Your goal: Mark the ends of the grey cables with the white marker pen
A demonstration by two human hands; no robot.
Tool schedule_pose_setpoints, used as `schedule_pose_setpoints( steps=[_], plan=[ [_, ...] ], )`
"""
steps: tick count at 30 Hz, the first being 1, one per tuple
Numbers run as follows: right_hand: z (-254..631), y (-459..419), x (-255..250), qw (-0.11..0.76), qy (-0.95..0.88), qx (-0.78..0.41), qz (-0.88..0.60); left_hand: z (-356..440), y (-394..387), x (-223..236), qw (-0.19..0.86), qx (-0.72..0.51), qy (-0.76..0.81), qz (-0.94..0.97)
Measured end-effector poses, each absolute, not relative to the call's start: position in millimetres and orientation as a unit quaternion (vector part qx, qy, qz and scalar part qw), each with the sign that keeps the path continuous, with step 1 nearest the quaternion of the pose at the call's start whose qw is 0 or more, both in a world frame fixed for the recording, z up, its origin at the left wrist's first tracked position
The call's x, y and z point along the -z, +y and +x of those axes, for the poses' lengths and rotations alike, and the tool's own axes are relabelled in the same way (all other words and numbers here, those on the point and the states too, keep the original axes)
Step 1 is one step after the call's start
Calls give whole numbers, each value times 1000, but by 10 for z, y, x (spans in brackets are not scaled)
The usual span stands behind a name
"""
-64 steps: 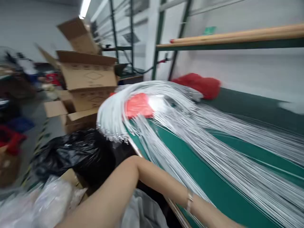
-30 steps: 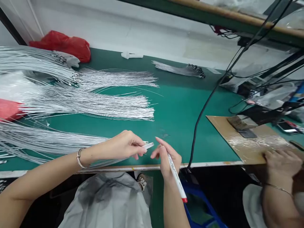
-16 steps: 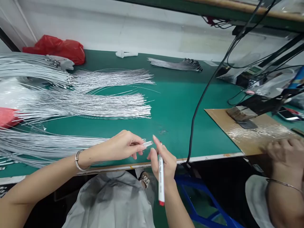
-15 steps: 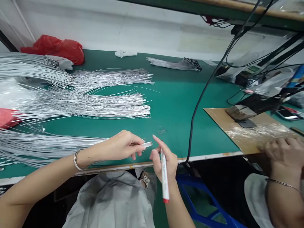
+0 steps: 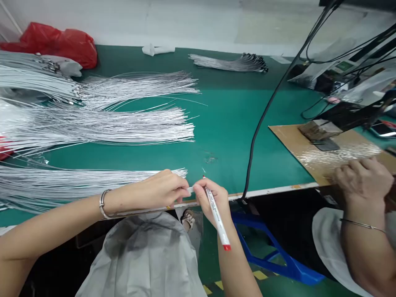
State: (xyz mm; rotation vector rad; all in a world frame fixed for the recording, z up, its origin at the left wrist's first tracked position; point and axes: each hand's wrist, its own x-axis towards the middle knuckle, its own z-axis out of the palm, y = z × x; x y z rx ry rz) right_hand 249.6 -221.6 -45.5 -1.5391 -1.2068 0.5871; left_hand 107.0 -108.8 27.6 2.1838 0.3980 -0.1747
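My left hand [image 5: 167, 189] is closed in a pinch on a small whitish translucent strip [image 5: 190, 189] just over the table's front edge. My right hand [image 5: 213, 198] grips a white marker pen [image 5: 218, 220] with a red end, slanted across the palm. The thumb and forefinger of that hand meet at the strip's other end, so only a short bit shows between the hands. Under and behind my left forearm lies a bundle of thin silvery-white wires [image 5: 77, 181]. Farther back, a second wire bundle [image 5: 139, 126] lies on the green table [image 5: 229, 123].
More wire bundles [image 5: 139, 88] and a red bag [image 5: 62, 45] lie at the back left. A short dark-tipped bundle [image 5: 229, 62] is near the wall. A black cable [image 5: 256, 132] crosses the table. At right, a co-worker's hand [image 5: 365, 179] rests by a cardboard sheet [image 5: 287, 140].
The view swung from boxes and wires to the table, then tipped down slightly. My right hand moved left, and its fingertips closed on the strip, which earlier stuck out free from my left hand.
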Motion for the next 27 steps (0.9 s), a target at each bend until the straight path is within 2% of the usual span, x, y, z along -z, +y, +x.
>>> schedule_pose_setpoints(
  steps=[5,7,12,19,27],
  plan=[
    [2591,-2303,683,677,-379,-238,-584,1138,-996,51,496,135,146,845],
    [2578,-2331,734,690,-367,-245,-574,1149,-967,201,538,168,168,809],
    [2504,-2359,810,603,-384,-298,-633,1169,-937,338,578,196,188,769],
    [2449,-2306,836,563,-461,-89,-680,1203,-927,309,583,209,193,761],
    [2443,-2330,831,519,-498,-51,-693,1208,-916,354,585,218,193,757]
  ],
)
